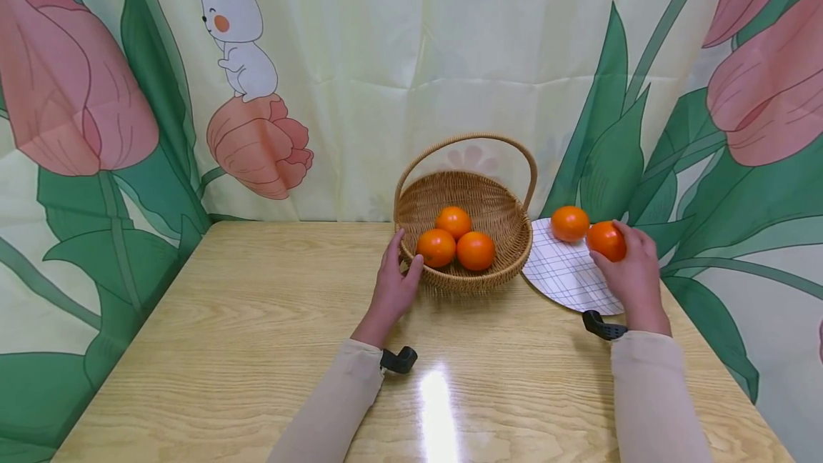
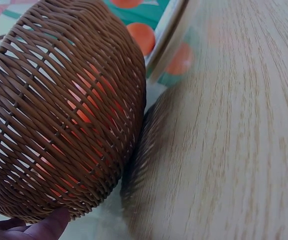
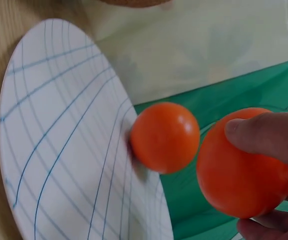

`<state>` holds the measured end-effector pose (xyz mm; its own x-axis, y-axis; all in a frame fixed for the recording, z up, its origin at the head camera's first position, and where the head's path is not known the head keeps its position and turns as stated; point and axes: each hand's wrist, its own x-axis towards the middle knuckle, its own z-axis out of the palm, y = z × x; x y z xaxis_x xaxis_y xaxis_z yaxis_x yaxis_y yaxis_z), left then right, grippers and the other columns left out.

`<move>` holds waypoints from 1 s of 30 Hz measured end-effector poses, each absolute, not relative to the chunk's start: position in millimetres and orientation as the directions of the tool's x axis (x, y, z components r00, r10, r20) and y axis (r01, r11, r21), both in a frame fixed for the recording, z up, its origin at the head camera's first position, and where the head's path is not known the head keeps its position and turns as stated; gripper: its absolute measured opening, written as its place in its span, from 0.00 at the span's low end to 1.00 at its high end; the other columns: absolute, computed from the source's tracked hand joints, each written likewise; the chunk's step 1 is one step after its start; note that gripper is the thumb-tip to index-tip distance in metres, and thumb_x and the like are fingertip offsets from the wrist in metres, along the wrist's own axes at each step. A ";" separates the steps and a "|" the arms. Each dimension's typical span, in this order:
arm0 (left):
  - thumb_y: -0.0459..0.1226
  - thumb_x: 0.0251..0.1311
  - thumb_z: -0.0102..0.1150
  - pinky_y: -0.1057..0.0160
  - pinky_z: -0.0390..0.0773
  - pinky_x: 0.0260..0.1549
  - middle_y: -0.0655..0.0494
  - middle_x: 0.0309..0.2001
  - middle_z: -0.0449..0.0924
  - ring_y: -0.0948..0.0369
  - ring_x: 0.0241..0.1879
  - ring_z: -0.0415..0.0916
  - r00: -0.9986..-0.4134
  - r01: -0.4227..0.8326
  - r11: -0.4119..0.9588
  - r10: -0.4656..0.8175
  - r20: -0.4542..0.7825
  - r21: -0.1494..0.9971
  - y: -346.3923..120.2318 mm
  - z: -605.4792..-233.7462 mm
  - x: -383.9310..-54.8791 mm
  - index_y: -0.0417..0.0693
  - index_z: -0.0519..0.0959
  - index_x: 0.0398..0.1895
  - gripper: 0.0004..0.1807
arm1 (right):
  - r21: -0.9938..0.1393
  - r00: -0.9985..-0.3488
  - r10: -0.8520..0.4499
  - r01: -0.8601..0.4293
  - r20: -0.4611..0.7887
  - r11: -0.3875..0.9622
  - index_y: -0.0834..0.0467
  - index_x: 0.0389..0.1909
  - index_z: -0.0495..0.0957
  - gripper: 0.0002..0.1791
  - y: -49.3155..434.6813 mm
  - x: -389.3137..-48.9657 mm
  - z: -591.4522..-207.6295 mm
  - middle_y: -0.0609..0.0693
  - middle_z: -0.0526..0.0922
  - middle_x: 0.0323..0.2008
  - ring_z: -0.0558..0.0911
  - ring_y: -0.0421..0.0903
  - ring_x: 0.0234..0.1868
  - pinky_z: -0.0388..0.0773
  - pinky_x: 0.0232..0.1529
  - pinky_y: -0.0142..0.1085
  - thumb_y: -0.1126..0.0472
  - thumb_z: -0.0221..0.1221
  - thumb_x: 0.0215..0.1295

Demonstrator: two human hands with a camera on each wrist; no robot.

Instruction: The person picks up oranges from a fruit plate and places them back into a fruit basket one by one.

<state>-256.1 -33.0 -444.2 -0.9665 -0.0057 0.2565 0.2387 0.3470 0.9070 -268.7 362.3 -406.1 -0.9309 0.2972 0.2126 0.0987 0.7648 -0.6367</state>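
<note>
A wicker basket [image 1: 463,279] with a tall arched handle stands at the back of the table with three oranges inside, one of them the front-left orange [image 1: 437,248]. My left hand [image 1: 392,291] touches the basket's front left side, its fingers fairly straight and its thumb spread apart; in the left wrist view the thumb [image 2: 51,225] lies against the weave. My right hand [image 1: 635,281] grips an orange [image 1: 604,241] between thumb and fingers at the right. Beside that, another orange [image 3: 164,137] sits near the far edge of a white plate [image 3: 59,135] with blue lines.
Just right of the basket, the plate lies near the table's right edge. A curtain [image 1: 347,84] printed with tulips and a rabbit hangs behind the wooden table [image 1: 257,334]. Each wrist wears a black device, such as the left one [image 1: 400,360].
</note>
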 end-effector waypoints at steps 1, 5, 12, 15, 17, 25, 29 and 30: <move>0.47 0.70 0.49 0.44 0.68 0.64 0.51 0.76 0.51 0.48 0.73 0.54 -0.967 0.237 0.348 -0.005 0.254 0.907 -32.9 -443.9 -255.8 0.66 0.49 0.76 0.34 | -0.634 -0.931 0.292 0.091 0.220 0.768 0.48 0.76 0.49 0.40 360.1 -268.2 -404.3 0.66 0.45 0.74 0.56 0.74 0.67 0.66 0.58 0.69 0.53 0.58 0.68; 0.48 0.70 0.49 0.45 0.68 0.64 0.51 0.76 0.51 0.48 0.73 0.54 -0.969 0.231 0.348 -0.005 0.248 0.908 -33.0 -443.1 -255.4 0.66 0.49 0.76 0.34 | -0.624 -0.928 0.264 0.044 0.264 0.780 0.48 0.76 0.51 0.39 351.7 -266.7 -397.0 0.65 0.46 0.75 0.57 0.72 0.67 0.67 0.58 0.67 0.54 0.58 0.68; 0.47 0.71 0.49 0.46 0.68 0.65 0.51 0.76 0.50 0.48 0.73 0.54 -0.971 0.220 0.353 -0.010 0.238 0.910 -33.2 -442.0 -255.0 0.66 0.49 0.76 0.34 | -0.607 -0.919 0.221 -0.024 0.326 0.794 0.46 0.75 0.54 0.39 338.7 -261.9 -381.4 0.63 0.48 0.75 0.57 0.72 0.68 0.66 0.59 0.68 0.53 0.59 0.67; 0.45 0.71 0.49 0.45 0.68 0.65 0.50 0.76 0.50 0.48 0.73 0.54 -0.971 0.221 0.348 -0.009 0.239 0.911 -33.3 -441.8 -254.9 0.66 0.49 0.76 0.34 | -0.600 -0.916 0.208 -0.043 0.344 0.799 0.45 0.75 0.55 0.39 332.5 -258.7 -374.6 0.62 0.49 0.75 0.58 0.71 0.68 0.67 0.58 0.68 0.53 0.60 0.66; 0.46 0.71 0.49 0.45 0.68 0.65 0.50 0.76 0.50 0.48 0.73 0.54 -0.971 0.223 0.348 -0.007 0.240 0.911 -33.5 -442.0 -255.3 0.66 0.48 0.76 0.34 | -0.594 -0.913 0.199 -0.057 0.356 0.802 0.45 0.75 0.55 0.39 327.9 -256.7 -370.3 0.62 0.49 0.75 0.58 0.71 0.68 0.67 0.58 0.68 0.54 0.60 0.66; 0.46 0.71 0.49 0.46 0.68 0.65 0.50 0.76 0.50 0.48 0.73 0.55 -0.972 0.217 0.349 -0.010 0.235 0.911 -33.0 -441.4 -254.5 0.66 0.49 0.76 0.34 | -0.563 -0.906 0.142 -0.120 0.399 0.818 0.46 0.74 0.57 0.39 311.6 -249.2 -358.6 0.61 0.53 0.74 0.61 0.71 0.66 0.69 0.55 0.68 0.55 0.62 0.64; 0.47 0.70 0.49 0.46 0.68 0.64 0.51 0.76 0.50 0.48 0.73 0.55 -0.974 0.206 0.351 -0.012 0.225 0.913 -32.6 -441.0 -253.9 0.67 0.48 0.76 0.34 | -0.551 -0.900 0.114 -0.154 0.420 0.820 0.45 0.74 0.58 0.39 305.7 -247.2 -356.8 0.61 0.55 0.73 0.63 0.69 0.65 0.70 0.55 0.67 0.55 0.63 0.63; 0.47 0.70 0.49 0.46 0.68 0.64 0.51 0.76 0.50 0.49 0.73 0.55 -0.974 0.205 0.353 -0.013 0.224 0.913 -32.5 -441.1 -253.9 0.67 0.48 0.76 0.34 | -0.548 -0.899 0.105 -0.163 0.425 0.820 0.45 0.74 0.58 0.39 304.4 -246.9 -356.5 0.60 0.56 0.72 0.64 0.69 0.64 0.70 0.55 0.67 0.55 0.63 0.63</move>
<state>-253.9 -32.5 -441.1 -0.9744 -0.0128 0.2243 0.2055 0.3532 0.9127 -246.9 304.4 -356.5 -0.8990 0.1054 0.4250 -0.1629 0.8204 -0.5480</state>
